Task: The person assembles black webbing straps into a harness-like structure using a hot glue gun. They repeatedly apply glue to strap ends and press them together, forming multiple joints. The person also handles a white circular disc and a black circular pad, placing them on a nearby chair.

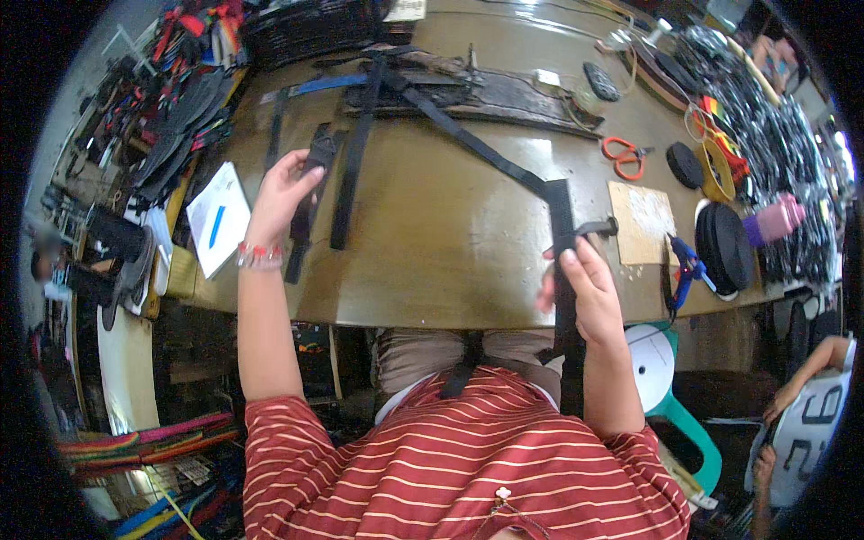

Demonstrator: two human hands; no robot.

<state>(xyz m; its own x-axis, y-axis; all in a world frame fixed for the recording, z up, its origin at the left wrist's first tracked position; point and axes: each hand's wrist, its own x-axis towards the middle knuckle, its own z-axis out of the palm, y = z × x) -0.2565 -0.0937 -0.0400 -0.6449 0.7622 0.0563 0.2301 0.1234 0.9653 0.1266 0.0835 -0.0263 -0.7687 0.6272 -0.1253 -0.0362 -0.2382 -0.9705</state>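
Note:
My left hand (pixel 286 196) is closed on a black webbing strap (pixel 321 148), pinching it between thumb and fingers above the table. A part that may be a buckle sits near that grip, but it is too small to tell. My right hand (pixel 589 286) grips another length of black webbing (pixel 560 216), which hangs down past the table's front edge toward my lap. A narrow band (pixel 594 228) sticks out beside my right fingers. From the upper end of that webbing, a long black strap (pixel 459 133) runs back to the far side. A further strap (pixel 355 171) lies near my left hand.
Orange-handled scissors (pixel 625 160), a tan board (pixel 641 220), a blue glue gun (pixel 688 265) and a black webbing roll (pixel 723 247) lie at the right. White paper with a blue pen (pixel 217 225) is at the left. A dark wooden plank (pixel 504 99) spans the back. Another person's arm (pixel 810 378) shows at lower right.

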